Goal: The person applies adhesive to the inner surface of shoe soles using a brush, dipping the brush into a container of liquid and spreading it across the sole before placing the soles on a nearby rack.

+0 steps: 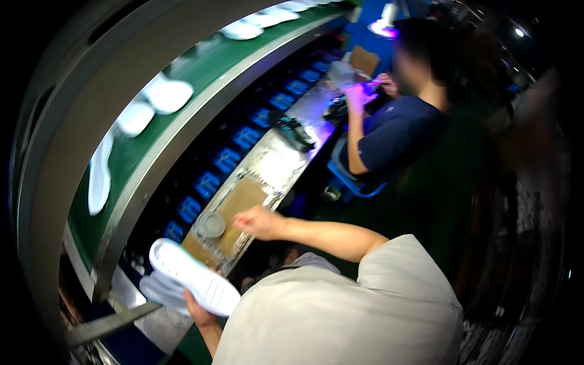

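A white shoe sole [198,278] is tilted up in front of me at the lower left, with my left hand [199,311] closed around its near edge. Behind and below it shows a second, greyer sole [159,290]; whether the same hand also grips that one is unclear. My right hand [260,223] hovers over the bench edge with its fingers curled together. Anything pinched in them is too blurred to make out. Just left of those fingers, a round grey tub [210,224] rests on a brown cardboard sheet [240,201].
Several white soles [167,94] lie on a green conveyor belt [131,146] along the left. Blue parts [226,159] line up beneath it. Farther along the metal bench [277,164] is a dark shoe [295,131]. A co-worker [401,134] sits beyond, hands under a violet lamp [383,27].
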Demonstrator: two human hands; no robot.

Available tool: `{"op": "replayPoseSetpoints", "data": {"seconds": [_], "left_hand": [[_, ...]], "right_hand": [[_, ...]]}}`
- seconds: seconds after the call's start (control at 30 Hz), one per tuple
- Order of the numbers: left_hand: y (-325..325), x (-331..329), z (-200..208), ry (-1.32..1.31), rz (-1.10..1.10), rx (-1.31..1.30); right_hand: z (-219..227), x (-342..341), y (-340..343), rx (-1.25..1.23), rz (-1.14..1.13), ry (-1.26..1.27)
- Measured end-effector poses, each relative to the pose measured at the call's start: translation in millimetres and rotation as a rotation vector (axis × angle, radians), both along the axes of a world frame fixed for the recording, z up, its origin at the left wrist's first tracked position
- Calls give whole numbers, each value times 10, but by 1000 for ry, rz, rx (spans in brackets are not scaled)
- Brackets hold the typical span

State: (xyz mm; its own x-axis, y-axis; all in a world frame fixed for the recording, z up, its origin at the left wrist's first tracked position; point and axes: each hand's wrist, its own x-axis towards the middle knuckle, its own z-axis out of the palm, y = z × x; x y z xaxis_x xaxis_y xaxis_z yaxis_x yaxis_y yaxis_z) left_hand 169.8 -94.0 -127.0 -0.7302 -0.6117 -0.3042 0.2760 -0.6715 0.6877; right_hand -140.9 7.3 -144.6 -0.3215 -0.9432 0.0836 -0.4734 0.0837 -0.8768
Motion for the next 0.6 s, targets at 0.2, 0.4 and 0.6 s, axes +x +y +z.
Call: {"op": "replayPoseSetpoints", "data": {"seconds": [0.2,0.4,0.6], "left_hand": [[-153,-125,57,189,-312,30],[-304,93,235,268,-273,32],[-436,512,55,265,-171,-42]], "right_hand": [[33,-497,158,201,-124,-233],[29,-472,-312,87,-160,-532],[-190,-296,-870,245,-91,-472]]}}
